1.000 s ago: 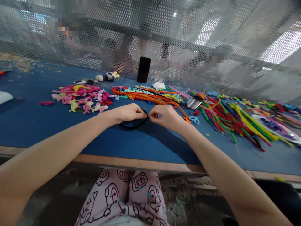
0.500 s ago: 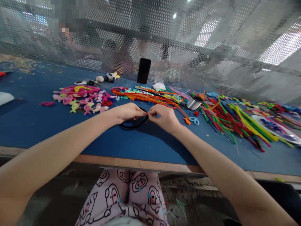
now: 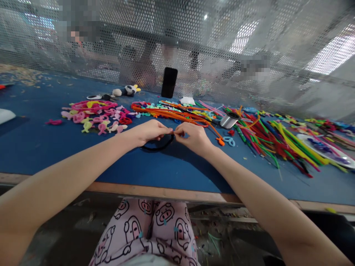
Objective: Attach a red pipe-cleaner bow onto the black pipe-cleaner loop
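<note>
One black strip (image 3: 156, 149) is pinched at the nearly touching fingertips of the left hand (image 3: 154, 132) and the right hand (image 3: 192, 133), both closed tight. From the grip, its single curve is bowed toward 7 o'clock, above the blue table (image 3: 124, 166). One phone (image 3: 169, 82) is propped at 12, one silver spool (image 3: 229, 120) is set between 2 and 3, and the many pink pieces (image 3: 79, 117) just past 9 cannot be counted.
</note>
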`<state>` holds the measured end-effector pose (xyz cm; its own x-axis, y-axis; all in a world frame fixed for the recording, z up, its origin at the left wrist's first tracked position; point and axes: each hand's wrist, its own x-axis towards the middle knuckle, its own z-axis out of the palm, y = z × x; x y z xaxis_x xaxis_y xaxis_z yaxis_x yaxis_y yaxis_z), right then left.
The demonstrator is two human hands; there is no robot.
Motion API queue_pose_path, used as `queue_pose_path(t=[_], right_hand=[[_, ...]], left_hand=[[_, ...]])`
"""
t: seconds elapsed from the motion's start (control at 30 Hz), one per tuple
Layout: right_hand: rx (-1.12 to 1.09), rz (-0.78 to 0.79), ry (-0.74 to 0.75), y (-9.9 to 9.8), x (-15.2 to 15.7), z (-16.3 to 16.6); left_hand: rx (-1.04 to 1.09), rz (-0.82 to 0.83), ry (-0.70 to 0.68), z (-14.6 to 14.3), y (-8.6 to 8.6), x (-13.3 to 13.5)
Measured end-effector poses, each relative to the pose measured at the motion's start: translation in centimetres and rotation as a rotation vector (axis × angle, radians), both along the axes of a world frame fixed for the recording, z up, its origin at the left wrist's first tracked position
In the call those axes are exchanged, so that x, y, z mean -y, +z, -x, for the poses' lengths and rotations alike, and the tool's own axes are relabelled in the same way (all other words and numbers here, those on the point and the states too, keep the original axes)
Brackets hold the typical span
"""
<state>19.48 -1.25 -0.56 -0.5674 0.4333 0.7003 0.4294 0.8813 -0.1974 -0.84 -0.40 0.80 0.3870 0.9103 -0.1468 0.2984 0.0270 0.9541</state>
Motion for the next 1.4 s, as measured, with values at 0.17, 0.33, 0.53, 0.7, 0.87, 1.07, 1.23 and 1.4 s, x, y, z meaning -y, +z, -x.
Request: queue_pose_path(t=[0.17,0.33,0.53,0.7,0.87,1.07,1.23,1.4], right_hand=[[0.004,0.041,0.007,-0.1,-0.2,-0.1],[0.004,0.145,0.001,0.2,-0.4,-0.6],[-0.019,0.228,-0.025,0.6,-0.6,-1.2],[-0.053,0.326,-0.02,0.7,-0.5,-1.2],[-0.112,0.489,-0.04,0.5,-0.5,-1.0],[-0.141,0.653,-0.105,0.4,-0.6,-0.8],[-0.154,0.767,-0.098,0.5,-0.8,-1.0],[-0.199,0.832,-0.098,0.6,-0.6,-0.8]], left_hand=[[-0.066,-0.102,-0.022,0.2,-0.7,-0.5],[-0.097,-0.094,-0.002,0.3,0.1,0.1],[-0.138,-0.095,0.034,0.2,1.1,0.8],[-0.197,-0.132,0.038,0.2,1.1,0.7],[-0.185,-0.192,-0.018,0.3,0.8,0.8],[-0.197,-0.339,-0.049,0.2,0.5,0.6],[-0.198,-0.396,-0.084,0.2,0.7,0.7],[-0.165,-0.401,-0.063,0.1,0.4,0.6]])
